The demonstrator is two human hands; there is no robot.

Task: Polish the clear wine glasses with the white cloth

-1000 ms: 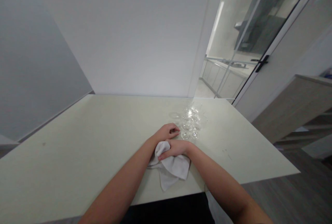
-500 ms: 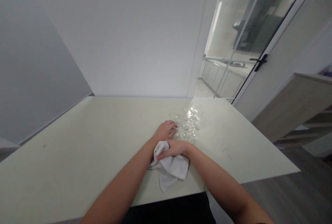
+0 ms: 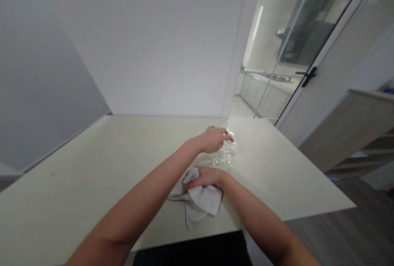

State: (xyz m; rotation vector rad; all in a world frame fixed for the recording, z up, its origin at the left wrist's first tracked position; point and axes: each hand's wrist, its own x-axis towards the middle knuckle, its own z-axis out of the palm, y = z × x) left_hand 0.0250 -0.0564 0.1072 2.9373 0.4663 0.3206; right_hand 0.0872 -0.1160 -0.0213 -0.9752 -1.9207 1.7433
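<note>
My left hand (image 3: 214, 138) is raised over a cluster of clear stemmed glasses (image 3: 227, 154) on the pale table (image 3: 76, 167), its fingers curved down onto the top of one glass. Whether it grips the glass I cannot make out. My right hand (image 3: 201, 177) lies closed on a white cloth (image 3: 200, 200), which is bunched on the table near the front edge. The glasses stand just beyond the right hand, partly hidden by the left hand.
A white wall runs behind the table. To the right are a glass door with a black handle (image 3: 308, 76) and a wooden cabinet (image 3: 347, 126). The table's right edge drops to a grey wood floor (image 3: 344, 229).
My left hand has lifted off the table and moved forward and right, onto the top of the glasses. The right hand stays on the cloth.
</note>
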